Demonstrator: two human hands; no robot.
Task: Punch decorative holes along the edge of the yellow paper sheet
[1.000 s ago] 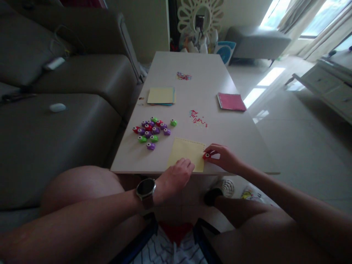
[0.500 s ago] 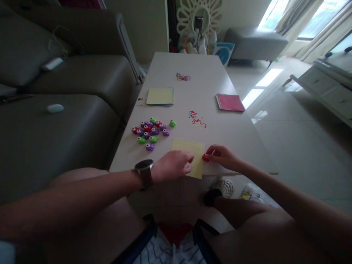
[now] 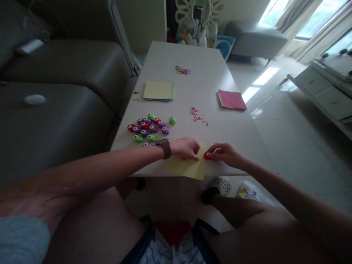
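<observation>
Our left hand (image 3: 187,147) pinches the yellow sheet (image 3: 187,168), which overhangs the desk's (image 3: 220,84) near edge. Our right hand (image 3: 225,153) closes its grip on a red punch (image 3: 206,156) at the sheet's right edge; bare desk lies beyond.

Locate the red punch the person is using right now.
In the head view, the red punch sits at the table's near edge, under the right hand, against the yellow sheet's right side.
</observation>
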